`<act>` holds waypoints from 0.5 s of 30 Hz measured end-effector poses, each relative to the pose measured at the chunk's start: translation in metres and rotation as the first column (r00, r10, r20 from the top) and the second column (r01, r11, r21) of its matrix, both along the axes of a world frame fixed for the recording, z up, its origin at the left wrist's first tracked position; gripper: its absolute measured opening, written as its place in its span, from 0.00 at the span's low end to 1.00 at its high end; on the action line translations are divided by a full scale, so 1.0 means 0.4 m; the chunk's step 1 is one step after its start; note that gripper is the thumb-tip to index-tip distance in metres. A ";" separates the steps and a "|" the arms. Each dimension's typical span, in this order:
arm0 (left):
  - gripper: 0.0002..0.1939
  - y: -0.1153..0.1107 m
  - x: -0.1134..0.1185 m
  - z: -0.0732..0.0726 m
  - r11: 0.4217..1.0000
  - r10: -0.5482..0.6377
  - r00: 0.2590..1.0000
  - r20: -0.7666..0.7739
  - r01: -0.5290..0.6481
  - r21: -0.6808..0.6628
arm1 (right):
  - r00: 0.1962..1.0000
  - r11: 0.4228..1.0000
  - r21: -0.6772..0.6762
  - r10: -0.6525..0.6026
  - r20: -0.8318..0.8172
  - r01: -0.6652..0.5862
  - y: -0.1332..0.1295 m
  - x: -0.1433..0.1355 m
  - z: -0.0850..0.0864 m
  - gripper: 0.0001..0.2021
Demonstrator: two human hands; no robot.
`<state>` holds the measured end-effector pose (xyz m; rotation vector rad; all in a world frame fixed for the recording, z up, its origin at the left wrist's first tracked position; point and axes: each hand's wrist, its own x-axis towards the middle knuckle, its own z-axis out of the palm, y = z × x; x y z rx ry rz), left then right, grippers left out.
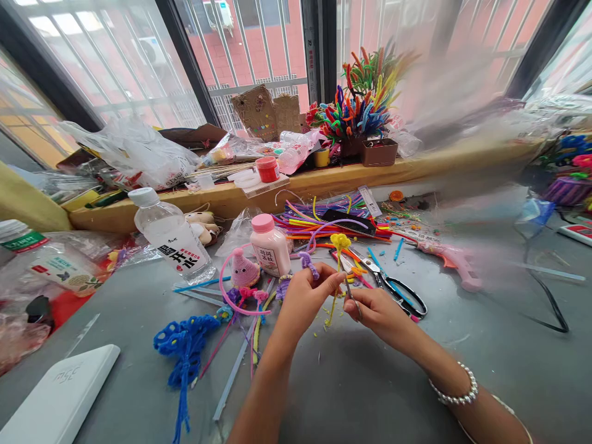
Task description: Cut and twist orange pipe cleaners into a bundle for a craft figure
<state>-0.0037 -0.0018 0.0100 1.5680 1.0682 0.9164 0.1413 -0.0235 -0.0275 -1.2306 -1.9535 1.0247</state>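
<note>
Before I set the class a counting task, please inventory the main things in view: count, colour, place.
Pipe-cleaner flower: one, yellow, centre.
Small metal tool: one, grey, below flower.
Scissors: one pair, black-handled, right of flower.
Glue gun: one, pink, table, right.
Pipe cleaners: many, multicoloured, table, beyond flower.
Crocheted toy: one, pink, left of flower.
Pink-capped bottle: one, pale pink, beside toy.
Water bottle: one, clear, left of toy.
Pipe-cleaner ornament: one, blue, front left.
Lidded jar: one, red, window ledge.
Beaded bracelet: one, silver, lower right.
Left hand: one, bare, pinching flower stem.
Right hand: one, bare, gripping tool.
</note>
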 end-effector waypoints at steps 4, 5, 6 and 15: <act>0.12 0.000 0.000 0.004 1.000 0.011 1.000 -0.010 -0.011 0.003 | 1.000 1.000 0.015 -0.013 0.003 0.013 0.000 0.002 -0.002 0.27; 0.12 0.000 0.000 0.004 1.000 0.013 1.000 -0.013 -0.013 0.004 | 1.000 1.000 0.016 -0.017 0.003 0.017 0.000 0.002 -0.003 0.27; 0.12 0.000 -0.001 0.005 1.000 0.015 1.000 -0.015 -0.015 0.005 | 1.000 1.000 0.017 -0.021 0.004 0.021 0.001 0.002 -0.003 0.27; 0.12 -0.001 0.002 0.005 1.000 0.021 1.000 -0.009 -0.021 -0.002 | 0.999 1.000 -0.020 0.013 -0.037 -0.014 0.003 -0.001 -0.011 0.28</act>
